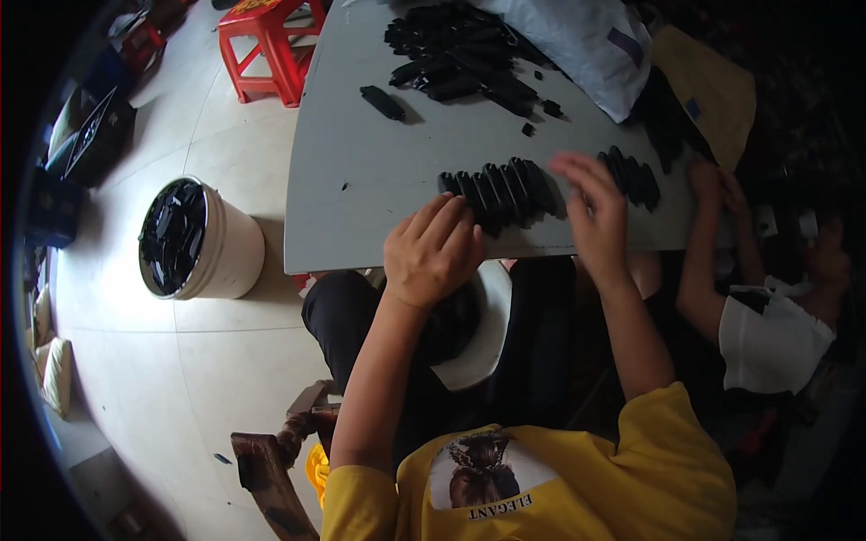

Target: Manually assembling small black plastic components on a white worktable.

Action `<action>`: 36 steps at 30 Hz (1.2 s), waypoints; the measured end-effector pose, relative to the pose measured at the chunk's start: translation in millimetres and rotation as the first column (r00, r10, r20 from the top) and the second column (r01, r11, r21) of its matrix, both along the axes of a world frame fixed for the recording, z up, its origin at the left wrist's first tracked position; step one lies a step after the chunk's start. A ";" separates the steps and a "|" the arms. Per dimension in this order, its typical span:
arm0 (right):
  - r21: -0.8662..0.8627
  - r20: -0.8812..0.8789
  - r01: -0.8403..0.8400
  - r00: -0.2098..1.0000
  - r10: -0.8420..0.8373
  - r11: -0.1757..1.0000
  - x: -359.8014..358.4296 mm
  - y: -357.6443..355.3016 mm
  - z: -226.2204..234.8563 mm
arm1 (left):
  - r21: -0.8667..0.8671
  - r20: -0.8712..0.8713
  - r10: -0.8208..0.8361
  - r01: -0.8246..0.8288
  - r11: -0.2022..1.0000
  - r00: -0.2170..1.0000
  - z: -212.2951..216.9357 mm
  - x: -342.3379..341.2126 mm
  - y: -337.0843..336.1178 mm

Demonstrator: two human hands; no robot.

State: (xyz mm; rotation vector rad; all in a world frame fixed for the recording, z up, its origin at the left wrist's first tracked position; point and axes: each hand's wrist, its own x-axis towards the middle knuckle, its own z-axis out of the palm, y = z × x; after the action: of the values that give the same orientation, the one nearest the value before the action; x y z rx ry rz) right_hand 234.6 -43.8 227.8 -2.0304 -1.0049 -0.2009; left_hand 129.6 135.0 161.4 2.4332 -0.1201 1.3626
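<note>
On the table's near edge stands a row of slim, dark, strip-shaped pieces, set side by side and touching. My left hand is at the row's left end, its fingers bent and closed over the endmost piece, partly hiding it. Just right of the row, my right hand is raised with fingers and thumb apart, slightly blurred, holding nothing. Beyond it lies a shorter row of similar dark pieces. What the pieces are exactly, I cannot tell.
A loose heap of dark pieces lies farther back, beside a white plastic bag. A white bucket full of dark pieces stands on the floor left, with a red stool behind. Another person's arm rests at the table's right side.
</note>
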 end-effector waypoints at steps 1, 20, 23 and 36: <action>0.026 -0.014 -0.023 1.000 0.023 0.999 -12.6 -11.6 -3.3 | -0.004 -0.005 0.000 0.000 1.000 1.000 1.9 -1.8 1.3; -0.079 -0.185 0.158 0.968 -0.170 0.984 -108.9 -117.8 -69.0 | 0.114 -0.490 -0.119 0.199 0.973 0.864 31.4 42.7 -33.6; 0.098 0.081 0.216 0.971 -0.224 0.971 -55.7 -65.0 -48.2 | 0.157 -0.501 -0.090 0.193 0.969 0.861 28.2 39.5 -37.9; -0.083 0.228 0.453 0.876 -0.426 0.888 3.5 -13.3 -62.1 | 0.156 -0.473 -0.051 0.141 0.978 0.879 22.2 35.3 -35.8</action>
State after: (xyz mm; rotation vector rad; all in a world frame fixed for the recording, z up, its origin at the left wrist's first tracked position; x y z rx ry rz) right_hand 238.2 -57.2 165.7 -2.3813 -0.6701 -0.6102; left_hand 164.9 99.2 183.6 2.7954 -0.2519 0.7145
